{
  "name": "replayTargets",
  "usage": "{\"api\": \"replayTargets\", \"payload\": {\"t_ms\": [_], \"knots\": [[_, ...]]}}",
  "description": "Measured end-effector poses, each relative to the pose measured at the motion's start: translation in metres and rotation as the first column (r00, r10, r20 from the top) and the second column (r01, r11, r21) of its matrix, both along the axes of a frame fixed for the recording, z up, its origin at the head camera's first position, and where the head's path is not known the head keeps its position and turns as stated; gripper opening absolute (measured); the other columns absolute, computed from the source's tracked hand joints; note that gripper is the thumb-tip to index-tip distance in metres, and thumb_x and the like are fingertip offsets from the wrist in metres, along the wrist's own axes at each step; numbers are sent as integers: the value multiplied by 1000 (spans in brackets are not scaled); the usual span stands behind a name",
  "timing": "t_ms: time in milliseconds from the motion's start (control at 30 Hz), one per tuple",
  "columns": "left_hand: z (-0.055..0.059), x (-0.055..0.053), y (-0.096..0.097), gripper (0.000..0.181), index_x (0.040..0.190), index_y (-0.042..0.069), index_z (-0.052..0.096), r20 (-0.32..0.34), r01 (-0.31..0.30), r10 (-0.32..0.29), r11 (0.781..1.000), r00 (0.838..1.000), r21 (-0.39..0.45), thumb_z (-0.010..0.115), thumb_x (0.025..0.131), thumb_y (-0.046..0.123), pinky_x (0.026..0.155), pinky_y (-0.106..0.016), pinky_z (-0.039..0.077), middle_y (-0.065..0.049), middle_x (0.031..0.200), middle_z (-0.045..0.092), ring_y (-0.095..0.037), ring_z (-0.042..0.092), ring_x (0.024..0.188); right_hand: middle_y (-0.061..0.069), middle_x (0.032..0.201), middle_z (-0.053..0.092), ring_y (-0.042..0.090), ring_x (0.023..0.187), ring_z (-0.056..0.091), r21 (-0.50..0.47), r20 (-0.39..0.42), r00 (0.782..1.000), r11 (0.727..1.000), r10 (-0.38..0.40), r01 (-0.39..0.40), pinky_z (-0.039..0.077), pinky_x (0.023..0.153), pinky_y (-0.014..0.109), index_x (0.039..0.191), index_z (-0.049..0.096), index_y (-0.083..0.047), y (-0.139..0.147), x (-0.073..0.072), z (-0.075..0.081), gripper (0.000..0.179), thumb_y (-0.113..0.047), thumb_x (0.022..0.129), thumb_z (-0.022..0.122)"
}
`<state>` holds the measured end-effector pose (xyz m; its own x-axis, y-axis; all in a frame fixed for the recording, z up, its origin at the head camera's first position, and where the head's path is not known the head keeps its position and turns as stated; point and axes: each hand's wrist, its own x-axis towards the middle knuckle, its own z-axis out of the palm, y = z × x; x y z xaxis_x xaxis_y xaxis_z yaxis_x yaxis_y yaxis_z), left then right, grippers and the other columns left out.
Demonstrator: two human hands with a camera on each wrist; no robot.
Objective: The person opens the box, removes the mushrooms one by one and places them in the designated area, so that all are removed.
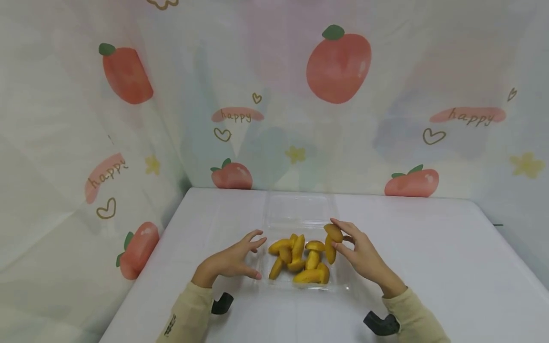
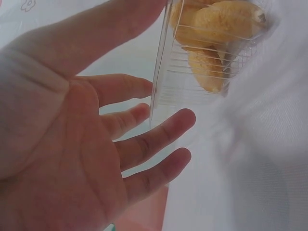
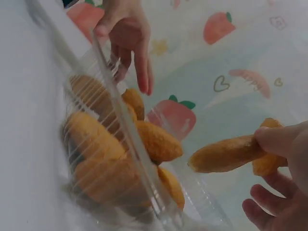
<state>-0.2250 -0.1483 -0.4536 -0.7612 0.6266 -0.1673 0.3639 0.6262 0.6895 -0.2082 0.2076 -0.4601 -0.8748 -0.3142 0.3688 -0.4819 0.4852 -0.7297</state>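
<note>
My right hand (image 1: 364, 257) pinches a yellow-brown mushroom (image 1: 333, 232) between thumb and fingers, above the right end of a clear plastic box (image 1: 283, 287). Its cap is up and its stem hangs down in the head view; the right wrist view shows the stem (image 3: 224, 154) reaching towards the box. Several similar mushrooms (image 1: 299, 255) lie jumbled inside. At the box's left side is my left hand (image 1: 229, 259), fingers spread and holding nothing. In the left wrist view its thumb and fingertips come close to the rim (image 2: 159, 62); whether they touch it I cannot tell.
The box's clear lid (image 1: 300, 208) is folded back, lying towards the rear of the white table (image 1: 411, 238). Behind and to the left hangs a fruit-printed cloth (image 1: 274, 128). A black piece (image 1: 222, 303) sits by the left wrist, another (image 1: 381, 324) by the right.
</note>
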Motion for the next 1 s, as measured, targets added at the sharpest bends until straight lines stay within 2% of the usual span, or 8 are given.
{"api": "replayTargets", "payload": {"t_ms": [100, 200, 300, 367, 433, 667, 900, 1000], "knots": [[0, 0, 0, 97, 159, 1, 27, -3, 3, -3, 1000, 1000, 0, 84, 84, 23, 112, -58, 40, -13, 168, 13, -33, 49, 136, 22, 139, 55, -10, 118, 54, -167, 82, 992, 983, 93, -79, 48, 98, 10, 147, 44, 7, 3, -1, 4, 50, -5, 101, 59], [-1, -1, 0, 97, 159, 2, 26, 4, 4, -4, 1000, 1000, -6, 84, 84, 23, 112, -57, 40, -13, 168, 12, -32, 49, 136, 6, 138, 57, -8, 115, 60, -297, 172, 970, 948, 173, -116, 48, 97, 8, 149, 40, 5, 7, -1, 7, 47, -8, 105, 52], [-1, -1, 0, 97, 159, 2, 26, 0, 10, -10, 1000, 1000, -8, 84, 85, 24, 112, -57, 40, -13, 169, 12, -31, 49, 136, -10, 136, 59, 0, 118, 64, -437, 256, 928, 888, 272, -140, 48, 100, 12, 151, 34, -8, 11, -2, 10, 43, -16, 110, 43], [0, -2, 1, 96, 159, 2, 26, 2, 10, -10, 1000, 1000, -7, 83, 85, 23, 112, -57, 40, -13, 168, 12, -32, 49, 136, -12, 134, 61, 6, 118, 67, -534, 289, 890, 831, 354, -157, 50, 101, 16, 152, 31, -16, 12, -3, 11, 41, -20, 111, 37], [1, -2, 1, 96, 159, 2, 27, 6, 9, -9, 1000, 1000, -3, 83, 85, 23, 112, -58, 40, -13, 168, 12, -32, 49, 136, -9, 132, 63, 10, 116, 69, -584, 304, 864, 795, 400, -162, 52, 101, 20, 152, 29, -22, 13, -3, 12, 41, -23, 112, 34], [1, -3, 0, 96, 159, 2, 26, 7, 12, -11, 1000, 1000, -3, 83, 85, 23, 113, -58, 39, -12, 168, 11, -32, 49, 137, 0, 112, 54, 10, 103, 70, -598, 311, 873, 791, 376, -127, 57, 95, 24, 155, 25, -26, 12, -1, 14, 44, -24, 112, 34], [0, -2, 1, 96, 160, 3, 26, 18, 2, -2, 1000, 1000, -1, 83, 85, 23, 114, -58, 39, -12, 169, 11, -33, 49, 137, 2, 121, 44, 8, 98, 56, -580, 364, 877, 813, 313, -49, 54, 87, 17, 156, 20, -35, 9, 2, 17, 50, -22, 111, 38], [0, -2, 1, 96, 160, 3, 26, 16, -3, 3, 1000, 1000, -10, 83, 85, 24, 113, -58, 40, -12, 169, 11, -32, 49, 138, 2, 127, 39, 9, 102, 51, -615, 365, 865, 787, 345, -55, 49, 87, 17, 158, 16, -32, 11, 2, 20, 50, -21, 112, 32]]}}
